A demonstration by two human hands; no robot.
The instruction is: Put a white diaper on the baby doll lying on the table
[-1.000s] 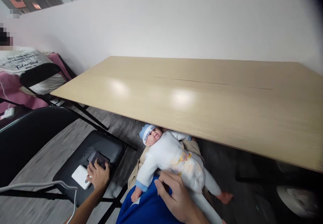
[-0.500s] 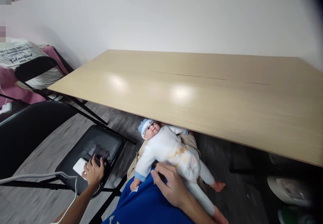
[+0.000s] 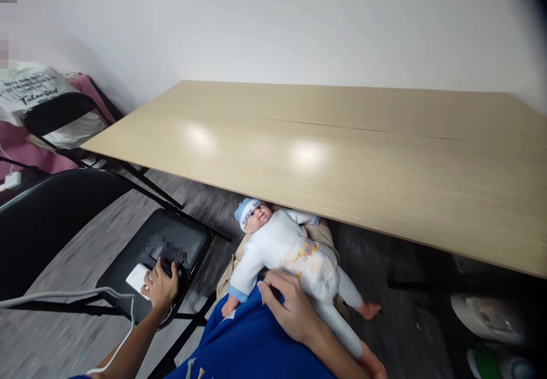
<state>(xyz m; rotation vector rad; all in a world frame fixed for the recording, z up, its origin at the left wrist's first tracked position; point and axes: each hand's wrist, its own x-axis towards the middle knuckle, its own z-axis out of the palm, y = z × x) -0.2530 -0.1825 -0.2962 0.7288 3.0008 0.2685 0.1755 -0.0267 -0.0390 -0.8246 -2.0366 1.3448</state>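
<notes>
The phone (image 3: 167,255) is partly blurred, the tabletop (image 3: 342,179) cropped at right.

A white-clothed doll (image 3: 280,242) is laid across beige-trousered legs (image 3: 322,234), its far arm partly covered by the near edge of the pale rectangular wooden table (image 3: 325,179). On the black padded chair seat (image 3: 186,231) to the left, a white rectangular device (image 3: 137,277) is placed toward the near edge; a black flat phone (image 3: 168,256) is set right of it. Both are partly covered by the left hand (image 3: 161,288).

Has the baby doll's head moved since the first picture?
No, not that I can see. The doll's head still sits right beside the near edge of the table; both just shifted slightly upward together.
</notes>
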